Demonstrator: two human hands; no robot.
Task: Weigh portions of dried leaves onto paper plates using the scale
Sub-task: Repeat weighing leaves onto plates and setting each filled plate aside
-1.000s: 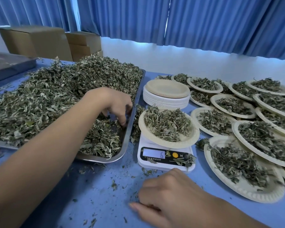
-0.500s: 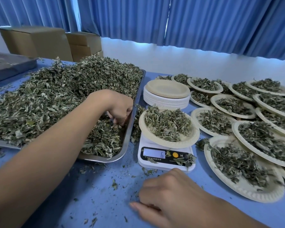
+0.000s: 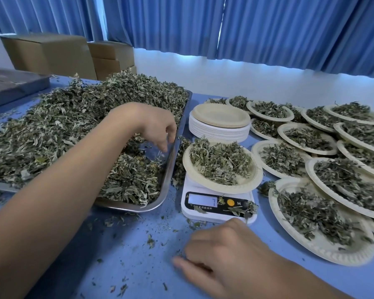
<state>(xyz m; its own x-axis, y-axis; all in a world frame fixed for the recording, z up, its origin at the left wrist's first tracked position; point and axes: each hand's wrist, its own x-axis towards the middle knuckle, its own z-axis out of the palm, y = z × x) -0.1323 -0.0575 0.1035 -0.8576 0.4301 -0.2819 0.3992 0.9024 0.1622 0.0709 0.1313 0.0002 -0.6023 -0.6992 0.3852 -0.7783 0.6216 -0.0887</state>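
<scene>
A steel tray (image 3: 160,201) on the left holds a big heap of dried leaves (image 3: 73,126). My left hand (image 3: 153,128) hangs over a bare patch near the tray's right rim, fingers pointing down and blurred, with nothing visibly held. A white digital scale (image 3: 216,210) stands right of the tray and its display reads 7. On it sits a paper plate (image 3: 246,184) with a loose portion of leaves. My right hand (image 3: 225,255) rests on the blue table (image 3: 127,244) in front of the scale, loosely curled and holding nothing.
A stack of empty paper plates (image 3: 219,126) stands behind the scale. Several filled plates (image 3: 311,137) overlap across the right side, the nearest (image 3: 324,251) by my right wrist. Cardboard boxes (image 3: 52,52) and a dark flat object (image 3: 9,85) sit far left. Leaf crumbs litter the table.
My left hand has lifted out of the leaves and its fingers have uncurled to point down. The scale's reading has gone from 6 to 7. My right hand has stayed put.
</scene>
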